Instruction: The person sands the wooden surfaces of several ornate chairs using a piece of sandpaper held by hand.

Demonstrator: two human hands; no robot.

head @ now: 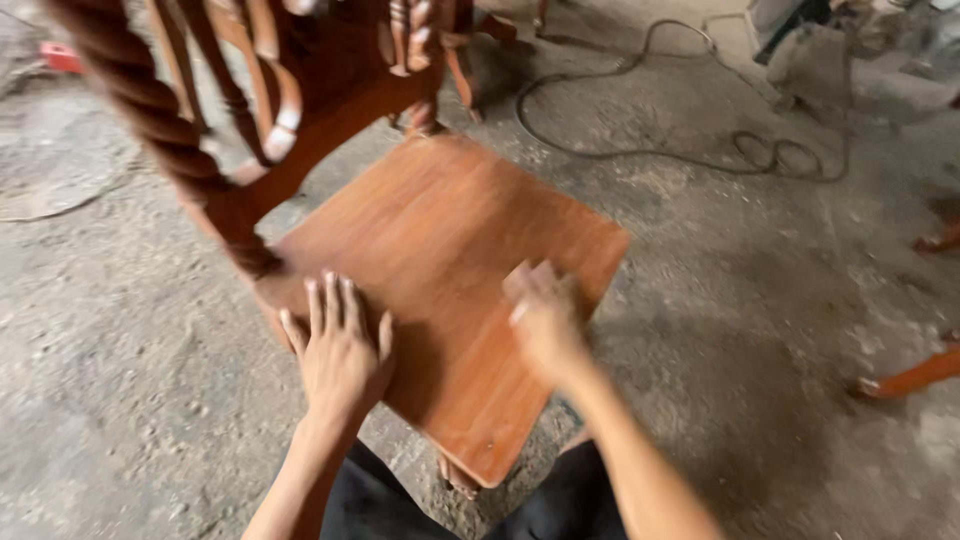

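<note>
Pressing flat with fingers spread, the left hand (338, 352) lies on the chair seat (440, 270) at frame centre, while the blurred right hand (543, 318) rests on the seat's right side, possibly pinching a small pad, its grip unclear, above a dusty floor (760, 300) with a cable (640, 150).

Twisted chair back (160, 120) left, seat front open

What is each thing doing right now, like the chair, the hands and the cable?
Chair: upright on the floor, seat bare.
Left hand: flat on the seat, fingers spread.
Right hand: on the seat, blurred, maybe holding a small pad.
Cable: lying loose on the floor, looped.
</note>
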